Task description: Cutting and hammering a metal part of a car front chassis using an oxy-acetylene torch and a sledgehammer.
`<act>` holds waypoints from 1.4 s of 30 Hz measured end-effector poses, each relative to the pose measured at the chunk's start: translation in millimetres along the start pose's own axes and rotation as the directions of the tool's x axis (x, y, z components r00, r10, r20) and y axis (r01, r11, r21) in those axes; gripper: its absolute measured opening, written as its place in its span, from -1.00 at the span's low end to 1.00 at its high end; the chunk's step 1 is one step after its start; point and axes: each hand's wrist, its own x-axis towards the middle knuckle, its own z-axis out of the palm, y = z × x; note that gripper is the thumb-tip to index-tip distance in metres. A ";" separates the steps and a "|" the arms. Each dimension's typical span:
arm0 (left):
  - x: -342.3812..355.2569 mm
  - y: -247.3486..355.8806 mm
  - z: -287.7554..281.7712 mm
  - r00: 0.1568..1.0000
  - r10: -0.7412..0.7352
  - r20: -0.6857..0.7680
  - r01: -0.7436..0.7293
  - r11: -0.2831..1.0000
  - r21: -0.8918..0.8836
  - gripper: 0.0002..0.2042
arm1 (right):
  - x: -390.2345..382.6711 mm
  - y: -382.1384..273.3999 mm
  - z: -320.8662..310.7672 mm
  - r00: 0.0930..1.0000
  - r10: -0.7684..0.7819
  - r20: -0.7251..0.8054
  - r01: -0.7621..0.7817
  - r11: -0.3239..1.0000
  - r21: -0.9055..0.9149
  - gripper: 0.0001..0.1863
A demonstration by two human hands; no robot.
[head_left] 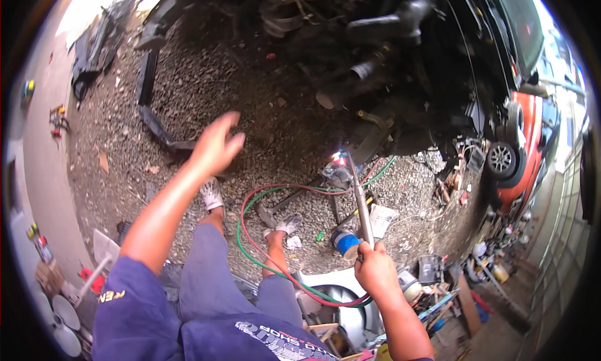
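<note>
My right hand [374, 270] grips a long metal cutting torch [362, 204] pointing away from me, its lit, bright tip at a metal piece [335, 172] low over the gravel. Red and green hoses [269, 189] loop beside my legs and under my right wrist. My left hand [219, 142] is raised over the gravel with fingers apart, holding nothing, left of the torch tip. A blue can [344, 241] stands right of my feet. Dark vehicle parts [394, 23] fill the shaded area ahead.
Gravel ground [113, 173] surrounds my feet, with bent black metal pieces [150, 123] at left. A pale concrete strip [50, 192] runs along the left edge. A red car [513, 192] is at far right. Scrap, containers and tools [432, 267] pile up at lower right.
</note>
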 end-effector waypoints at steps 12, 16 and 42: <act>-332.6 6.5 33.1 0.226 -0.912 0.343 0.730 0.392 0.561 0.14 | 37.3 -16.8 -4.6 0.998 -0.030 0.058 0.046 0.950 -0.308 -0.80; -336.8 2.4 53.4 0.189 -0.930 0.316 0.730 0.348 0.589 0.09 | 42.1 -27.4 -10.6 0.986 0.008 0.165 0.062 0.908 -0.414 -0.74; -416.3 -14.7 91.1 0.184 -0.948 0.259 0.795 0.299 0.529 0.04 | 32.3 -96.4 -18.8 0.970 -0.149 0.193 0.242 0.681 -0.691 -0.79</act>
